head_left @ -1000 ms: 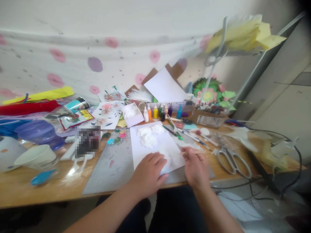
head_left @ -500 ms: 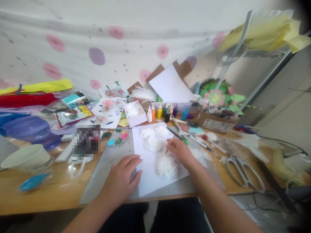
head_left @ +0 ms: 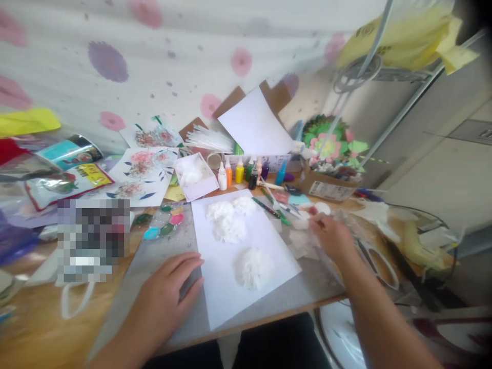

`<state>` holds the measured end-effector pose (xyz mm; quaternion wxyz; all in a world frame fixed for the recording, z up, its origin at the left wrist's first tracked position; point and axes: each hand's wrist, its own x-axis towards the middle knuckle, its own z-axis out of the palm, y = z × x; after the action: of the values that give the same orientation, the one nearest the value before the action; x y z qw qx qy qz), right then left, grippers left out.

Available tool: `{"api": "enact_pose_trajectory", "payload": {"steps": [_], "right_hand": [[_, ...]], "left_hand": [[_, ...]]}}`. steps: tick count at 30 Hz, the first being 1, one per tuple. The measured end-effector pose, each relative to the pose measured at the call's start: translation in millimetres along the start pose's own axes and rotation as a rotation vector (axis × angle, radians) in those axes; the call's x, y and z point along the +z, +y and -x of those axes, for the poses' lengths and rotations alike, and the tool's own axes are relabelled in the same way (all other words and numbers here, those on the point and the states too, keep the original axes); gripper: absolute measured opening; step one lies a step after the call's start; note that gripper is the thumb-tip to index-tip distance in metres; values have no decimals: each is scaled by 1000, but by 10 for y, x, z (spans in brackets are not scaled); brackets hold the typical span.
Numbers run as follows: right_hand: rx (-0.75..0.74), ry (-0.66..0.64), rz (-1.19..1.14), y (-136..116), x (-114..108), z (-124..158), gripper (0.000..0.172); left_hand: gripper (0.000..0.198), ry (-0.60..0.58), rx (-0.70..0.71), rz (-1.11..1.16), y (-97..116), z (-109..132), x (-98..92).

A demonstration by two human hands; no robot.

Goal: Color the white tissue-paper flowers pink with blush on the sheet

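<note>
A white sheet of paper [head_left: 223, 297] lies on a grey mat [head_left: 157, 256]. A fluffy white clump [head_left: 253, 267] sits alone on its lower right part, and a joined cluster of clumps [head_left: 229, 225] lies near its top. My left hand [head_left: 171, 287] rests beside the sheet's left edge, its fingers stretched out and holding nothing. To the right of the paper, my right hand [head_left: 331, 237] hovers over brushes and scraps with its fingers pinched together. What they hold, if anything, I cannot make out. A dark green pen [head_left: 266, 207] lies along the sheet's upper right edge.
Paint bottles [head_left: 239, 171] stand behind the sheet beside a white box [head_left: 195, 177] of fluff. A paint palette [head_left: 165, 223] is left of the paper. Large scissors [head_left: 374, 261] lie at the right, near a cardboard box [head_left: 326, 182]. Flower pictures [head_left: 142, 171] lie at the back left.
My right hand has moved right, from above the lower clump to beyond the sheet's right edge. My left hand stays by the left edge. The camera view has shifted.
</note>
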<state>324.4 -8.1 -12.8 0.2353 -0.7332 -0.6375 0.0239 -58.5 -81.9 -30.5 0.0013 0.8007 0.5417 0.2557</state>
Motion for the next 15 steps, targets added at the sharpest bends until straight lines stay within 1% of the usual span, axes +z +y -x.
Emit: {"api": "enact_pose_trajectory", "payload": {"steps": [2,3,5,6,7,8,10,11,12,13,15], "right_hand": [[-12,86,62,142,-40,-28,23],[-33,128,52,162,-39,-34,23],[-86,180,-70,90,5,-30,24],[-108,169,-170,4,41,-21,24],[-121,130,-277,-106,81,-9,24],[-126,58,-372,-231,120,5,24],[-121,-128,-466,-479,185,26,25],[-127,-213,-455,-580,206,28,26],[-133,-269,-412,-655,218,21,27],[-138,-295,-345,-697,223,5,27],[-118,-268,-175,-675,212,-52,25]], "left_hand": [[33,-17,-31,-18,-52,-18,20],[34,-37,-51,-31,-74,-33,29],[36,-86,-103,-58,-97,-77,38],[37,-115,-131,-68,-97,-103,36],[37,-144,-160,-76,-88,-130,30],[37,-174,-186,-83,-70,-156,21],[37,-237,-215,-94,-19,-200,-5],[37,-268,-217,-97,11,-217,-18],[37,-295,-216,-99,40,-230,-31],[37,-320,-213,-97,65,-240,-43],[37,-349,-223,-82,95,-252,-73]]}}
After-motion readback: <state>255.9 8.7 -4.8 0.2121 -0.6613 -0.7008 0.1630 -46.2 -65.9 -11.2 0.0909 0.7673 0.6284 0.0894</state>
